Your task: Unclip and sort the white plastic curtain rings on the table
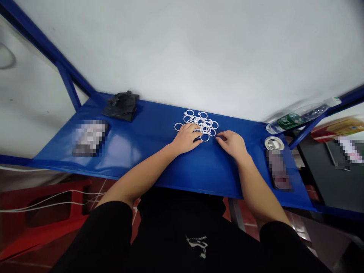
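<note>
So we had the white rings (203,128) heaped near centre frame, our left grip (186,138) draped loosely spread over their lower-left side; we couldn't tell if it pinched any. Our right grip (232,144) sat curled just beside them, contents unclear. The table (159,131) was shiny blue, black bag (122,107) upper left, pale wall (182,53) behind.
</note>
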Action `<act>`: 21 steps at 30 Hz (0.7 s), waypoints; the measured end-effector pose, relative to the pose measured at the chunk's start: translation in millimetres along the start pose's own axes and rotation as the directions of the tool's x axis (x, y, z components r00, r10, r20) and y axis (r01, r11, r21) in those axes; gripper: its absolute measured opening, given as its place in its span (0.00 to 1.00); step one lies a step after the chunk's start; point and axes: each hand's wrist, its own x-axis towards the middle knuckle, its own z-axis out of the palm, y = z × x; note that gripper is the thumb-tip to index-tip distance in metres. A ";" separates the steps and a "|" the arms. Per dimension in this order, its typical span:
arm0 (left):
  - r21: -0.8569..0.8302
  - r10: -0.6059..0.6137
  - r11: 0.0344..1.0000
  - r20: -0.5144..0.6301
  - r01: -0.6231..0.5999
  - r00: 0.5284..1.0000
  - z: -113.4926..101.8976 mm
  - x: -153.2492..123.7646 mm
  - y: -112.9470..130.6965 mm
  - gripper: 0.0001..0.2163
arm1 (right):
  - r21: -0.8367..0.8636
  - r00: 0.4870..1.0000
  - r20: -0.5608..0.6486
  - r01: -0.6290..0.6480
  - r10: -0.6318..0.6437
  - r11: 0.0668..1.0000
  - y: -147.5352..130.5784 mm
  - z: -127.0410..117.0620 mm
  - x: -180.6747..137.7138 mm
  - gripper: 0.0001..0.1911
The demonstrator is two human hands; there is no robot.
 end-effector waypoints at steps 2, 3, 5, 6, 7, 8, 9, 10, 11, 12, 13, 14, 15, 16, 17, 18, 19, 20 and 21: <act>0.006 0.001 1.000 0.010 -0.001 1.000 1.1 -0.2 -0.3 0.11 | 0.068 0.999 -0.050 0.018 -0.015 0.998 -9.2 3.7 -0.1 0.15; 0.009 0.003 1.000 0.015 -0.004 1.000 1.7 -0.3 -0.6 0.11 | 0.083 0.998 -0.062 0.034 -0.029 0.996 -14.0 6.0 0.1 0.17; 0.016 0.011 1.000 0.022 -0.011 1.000 2.8 -0.5 -1.3 0.12 | 0.071 0.997 -0.047 0.062 -0.059 0.996 -22.1 11.0 1.0 0.22; 0.018 0.014 1.000 0.025 -0.015 1.000 3.2 -0.7 -1.5 0.12 | 0.051 0.997 -0.030 0.069 -0.067 0.996 -24.7 13.3 1.7 0.23; 0.020 0.017 1.000 0.028 -0.017 0.999 3.4 -0.8 -1.6 0.12 | 0.028 0.997 -0.009 0.072 -0.072 0.997 -26.3 15.4 2.4 0.24; 0.020 0.019 1.000 0.032 -0.020 0.999 3.6 -0.9 -1.6 0.12 | 0.011 0.997 0.010 0.074 -0.074 0.997 -26.9 17.1 3.0 0.24; 0.018 0.021 1.000 0.034 -0.022 0.999 3.5 -0.9 -1.6 0.11 | 0.002 0.997 0.025 0.076 -0.076 0.997 -26.8 18.4 3.3 0.22; 0.013 0.023 1.000 0.036 -0.023 0.999 3.4 -0.9 -1.4 0.11 | 0.004 0.996 0.035 0.082 -0.082 0.997 -26.3 19.1 3.3 0.19; 0.005 0.026 1.000 0.037 -0.026 0.999 3.1 -0.8 -1.2 0.10 | 0.013 0.995 0.040 0.090 -0.090 0.996 -25.7 19.4 2.9 0.16; -0.005 0.032 0.999 0.037 -0.032 0.999 2.9 -0.6 -1.0 0.10 | 0.027 0.994 0.038 0.097 -0.098 0.995 -25.2 19.4 2.2 0.14; -0.018 0.040 0.999 0.035 -0.039 0.999 2.6 -0.4 -0.7 0.10 | 0.039 0.994 0.030 0.100 -0.102 0.994 -25.0 19.1 1.4 0.13; -0.032 0.049 0.998 0.031 -0.048 0.998 2.4 -0.1 -0.5 0.09 | 0.048 0.995 0.019 0.101 -0.102 0.994 -25.2 18.8 0.4 0.12; -0.046 0.059 0.997 0.025 -0.058 0.998 2.3 0.3 -0.4 0.09 | 0.054 0.995 0.014 0.102 -0.103 0.993 -25.7 18.6 -0.4 0.12; -0.061 0.070 0.996 0.016 -0.069 0.997 2.3 0.7 -0.3 0.08 | 0.058 0.994 0.015 0.105 -0.106 0.993 -26.5 18.4 -1.0 0.12; -0.073 0.079 0.994 0.007 -0.079 0.997 2.3 1.1 -0.3 0.08 | 0.061 0.993 0.024 0.110 -0.112 0.992 -27.3 18.4 -1.5 0.13; -0.083 0.087 0.993 0.001 -0.087 0.996 2.4 1.4 -0.4 0.08 | 0.065 0.992 0.042 0.119 -0.122 0.991 -28.1 18.5 -1.7 0.13; -0.090 0.094 0.992 -0.002 -0.093 0.996 2.4 1.8 -0.4 0.08 | 0.070 0.989 0.061 0.129 -0.133 0.989 -28.7 18.6 -1.7 0.13; -0.094 0.099 0.991 0.000 -0.099 0.995 2.5 2.1 -0.5 0.08 | 0.075 0.986 0.078 0.139 -0.144 0.987 -29.1 18.7 -1.6 0.12; -0.097 0.104 0.990 0.006 -0.103 0.995 2.4 2.3 -0.7 0.08 | 0.081 0.984 0.087 0.148 -0.155 0.986 -29.4 18.5 -1.4 0.12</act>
